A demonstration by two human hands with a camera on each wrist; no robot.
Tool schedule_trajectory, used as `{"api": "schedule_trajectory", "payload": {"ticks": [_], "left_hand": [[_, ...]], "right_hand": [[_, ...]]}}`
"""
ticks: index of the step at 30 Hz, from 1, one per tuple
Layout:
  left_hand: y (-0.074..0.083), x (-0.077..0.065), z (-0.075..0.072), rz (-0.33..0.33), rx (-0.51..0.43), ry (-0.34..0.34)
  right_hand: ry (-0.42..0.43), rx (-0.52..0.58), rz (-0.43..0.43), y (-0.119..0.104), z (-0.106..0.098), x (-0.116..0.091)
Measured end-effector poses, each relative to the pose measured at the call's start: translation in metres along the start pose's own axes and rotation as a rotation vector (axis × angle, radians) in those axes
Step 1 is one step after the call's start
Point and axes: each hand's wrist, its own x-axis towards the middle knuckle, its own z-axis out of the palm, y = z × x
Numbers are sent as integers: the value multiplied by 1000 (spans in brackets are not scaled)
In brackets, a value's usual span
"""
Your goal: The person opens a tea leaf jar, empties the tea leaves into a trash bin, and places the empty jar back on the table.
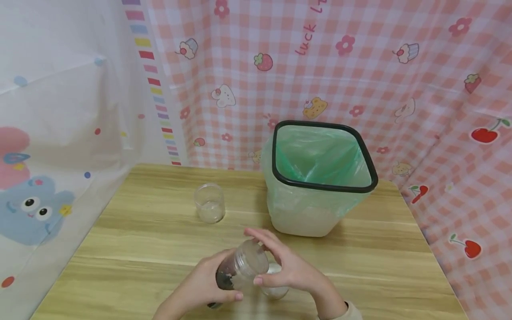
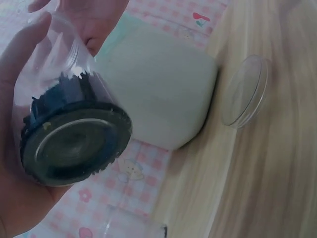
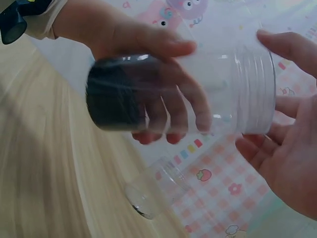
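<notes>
My left hand grips a clear jar tilted over the table, fingers wrapped round its side. Dark, ragged-edged contents fill the jar's base end; what they are I cannot tell. Around the ribbed mouth end my right hand is spread, thumb on one side and fingers on the other, with a small gap in places. Whether a lid sits on that end is unclear. Below the hands, a clear round lid lies on the table. A second clear jar stands farther back on the left.
A pale bin with a black rim and green liner bag stands at the back right of the wooden table. Pink checked cloth hangs behind; white printed cloth hangs at left.
</notes>
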Motion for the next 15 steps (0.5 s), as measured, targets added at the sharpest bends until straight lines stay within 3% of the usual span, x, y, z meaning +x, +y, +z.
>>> {"api": "schedule_trajectory", "payload": {"ticks": [5,9,15], "left_hand": [[-1,3,12,-26,222,228],[-7,8,19,69,402,417],[-13,15,23,209,599,536]], "right_hand": [[147,23,150,4,4,0],[279,1,328,3,9,4],[401,-10,504,1,17,12]]}}
